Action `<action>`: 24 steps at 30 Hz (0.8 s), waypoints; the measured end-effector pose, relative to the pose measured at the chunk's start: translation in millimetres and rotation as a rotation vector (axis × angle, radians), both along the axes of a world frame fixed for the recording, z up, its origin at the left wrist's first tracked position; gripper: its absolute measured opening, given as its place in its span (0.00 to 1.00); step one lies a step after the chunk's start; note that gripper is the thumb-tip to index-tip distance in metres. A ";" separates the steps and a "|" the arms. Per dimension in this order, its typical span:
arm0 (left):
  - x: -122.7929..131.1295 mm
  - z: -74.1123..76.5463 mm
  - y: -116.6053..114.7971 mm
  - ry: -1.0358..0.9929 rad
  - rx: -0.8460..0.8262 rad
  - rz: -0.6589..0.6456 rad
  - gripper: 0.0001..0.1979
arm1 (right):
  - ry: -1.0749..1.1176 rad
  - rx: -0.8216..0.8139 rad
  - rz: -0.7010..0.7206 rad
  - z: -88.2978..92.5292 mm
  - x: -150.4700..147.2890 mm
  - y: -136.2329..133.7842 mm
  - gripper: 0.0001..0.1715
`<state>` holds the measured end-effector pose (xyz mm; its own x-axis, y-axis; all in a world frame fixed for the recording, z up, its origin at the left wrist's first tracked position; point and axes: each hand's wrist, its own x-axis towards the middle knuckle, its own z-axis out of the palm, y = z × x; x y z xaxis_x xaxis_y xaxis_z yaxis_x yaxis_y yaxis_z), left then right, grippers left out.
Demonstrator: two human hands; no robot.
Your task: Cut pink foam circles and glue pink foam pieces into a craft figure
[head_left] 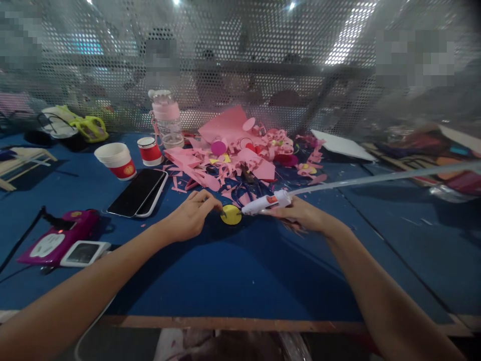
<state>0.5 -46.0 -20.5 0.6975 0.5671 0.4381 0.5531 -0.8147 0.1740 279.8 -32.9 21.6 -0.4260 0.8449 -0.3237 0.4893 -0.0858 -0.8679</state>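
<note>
A small yellow disc [231, 214] lies on the blue tabletop in front of me. At its left edge are the bent fingertips of my left hand [193, 214], closed on the rim. My right hand [300, 213] is wrapped round a white hot glue gun [267, 201] with an orange patch on its side. The gun's nozzle reaches the right edge of the disc. From its back end a long translucent glue stick [379, 177] runs off to the right. A dark pair of scissors [248, 175] sits among the scraps just behind the disc.
A heap of pink cut scraps [235, 150] spreads behind my hands. Left of it stand a clear pink-topped bottle [168, 120], paper cups [117, 159] and phones [138, 194]. A purple pouch [63, 240] lies nearer left. Perforated metal screening [240, 60] closes the back.
</note>
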 end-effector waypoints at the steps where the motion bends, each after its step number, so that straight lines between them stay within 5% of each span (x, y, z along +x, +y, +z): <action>1: -0.1 -0.1 0.1 0.002 0.002 -0.004 0.23 | -0.003 -0.013 0.012 0.0 -0.6 -0.3 0.18; 24: -0.6 -2.4 1.1 0.001 -0.011 0.012 0.24 | 0.047 -0.061 0.027 -5.8 -7.4 -3.1 0.15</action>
